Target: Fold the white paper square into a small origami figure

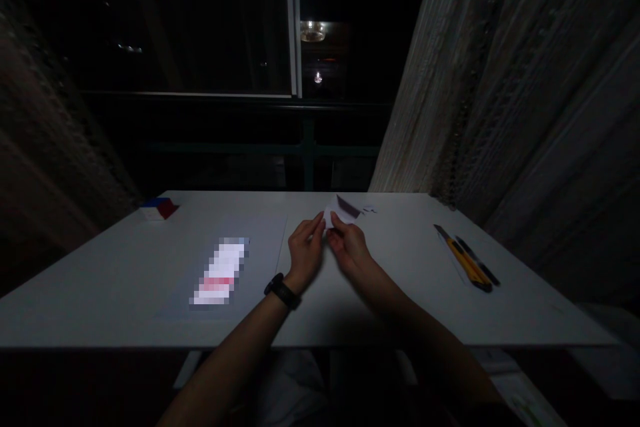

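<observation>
A small folded piece of white paper (346, 208) is held up over the far middle of the table, its upper flap standing at an angle. My left hand (306, 250), with a dark watch on the wrist, pinches its left end. My right hand (350, 243) grips the near edge, thumb on top and fingers curled beneath. The fingertips of both hands almost meet. Just beyond the paper, several small dark scraps or marks (369, 209) lie on the tabletop; the dim light hides what they are.
On the white table (400, 307), a lit, pixelated phone-like screen (223, 273) rests on a pale sheet at left. A colour cube (158, 209) sits at the far left. To the right lie a yellow utility knife (465, 259) and a dark pen (479, 260). Curtains flank the dark window.
</observation>
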A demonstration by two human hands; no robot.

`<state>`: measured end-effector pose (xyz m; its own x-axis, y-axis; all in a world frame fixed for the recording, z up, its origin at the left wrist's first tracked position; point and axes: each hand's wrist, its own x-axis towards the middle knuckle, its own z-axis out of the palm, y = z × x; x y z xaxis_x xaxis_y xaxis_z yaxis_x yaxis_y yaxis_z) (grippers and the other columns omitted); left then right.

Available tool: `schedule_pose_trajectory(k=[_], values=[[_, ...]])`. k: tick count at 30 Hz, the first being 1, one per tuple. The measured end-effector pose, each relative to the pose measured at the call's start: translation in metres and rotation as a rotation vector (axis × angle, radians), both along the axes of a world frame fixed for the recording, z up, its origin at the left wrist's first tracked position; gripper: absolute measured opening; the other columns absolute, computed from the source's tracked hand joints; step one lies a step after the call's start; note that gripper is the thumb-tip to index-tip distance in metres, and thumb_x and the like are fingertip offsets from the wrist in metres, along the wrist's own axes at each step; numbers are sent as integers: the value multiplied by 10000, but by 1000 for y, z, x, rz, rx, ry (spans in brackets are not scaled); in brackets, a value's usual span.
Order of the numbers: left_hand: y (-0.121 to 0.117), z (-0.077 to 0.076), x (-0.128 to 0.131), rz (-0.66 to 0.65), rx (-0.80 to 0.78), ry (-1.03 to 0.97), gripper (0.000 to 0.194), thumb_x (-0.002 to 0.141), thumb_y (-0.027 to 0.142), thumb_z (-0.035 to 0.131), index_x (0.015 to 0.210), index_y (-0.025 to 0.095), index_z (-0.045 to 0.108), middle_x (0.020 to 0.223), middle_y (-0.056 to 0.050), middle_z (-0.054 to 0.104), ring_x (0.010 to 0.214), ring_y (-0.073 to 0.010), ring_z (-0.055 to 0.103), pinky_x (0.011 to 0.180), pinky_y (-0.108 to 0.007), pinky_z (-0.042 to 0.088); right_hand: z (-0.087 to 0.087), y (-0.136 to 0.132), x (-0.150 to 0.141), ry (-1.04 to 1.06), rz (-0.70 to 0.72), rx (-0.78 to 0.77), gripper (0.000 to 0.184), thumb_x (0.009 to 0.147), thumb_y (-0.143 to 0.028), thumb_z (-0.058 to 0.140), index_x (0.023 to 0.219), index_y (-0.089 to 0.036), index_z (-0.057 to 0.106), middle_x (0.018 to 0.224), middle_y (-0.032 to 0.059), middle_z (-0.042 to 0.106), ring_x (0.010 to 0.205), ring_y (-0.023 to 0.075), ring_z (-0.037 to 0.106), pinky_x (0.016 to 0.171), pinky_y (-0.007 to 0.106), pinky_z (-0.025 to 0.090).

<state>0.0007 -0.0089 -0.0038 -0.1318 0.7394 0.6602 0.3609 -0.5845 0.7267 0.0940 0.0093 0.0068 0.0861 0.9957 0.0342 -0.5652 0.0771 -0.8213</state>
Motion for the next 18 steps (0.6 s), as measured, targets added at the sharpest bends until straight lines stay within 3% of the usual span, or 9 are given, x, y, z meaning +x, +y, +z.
schedule_pose_trajectory(k=[7,18], values=[[2,-2,-1,40,68,2,272,848,309,484,1028,197,654,938,-59,659,834,-156,589,768,-281,452,6,-5,-2,207,41,-66,276,504,-246,783,697,-162,605,774,28,654,647,112,575,550,197,480],[4,-3,-3,76,107,-3,245,841,292,502,999,207,669,904,-51,663,830,-156,598,761,-291,464,8,-10,5,118,-26,-64,357,505,-173,782,833,-172,642,833,19,669,685,128,600,567,217,493]])
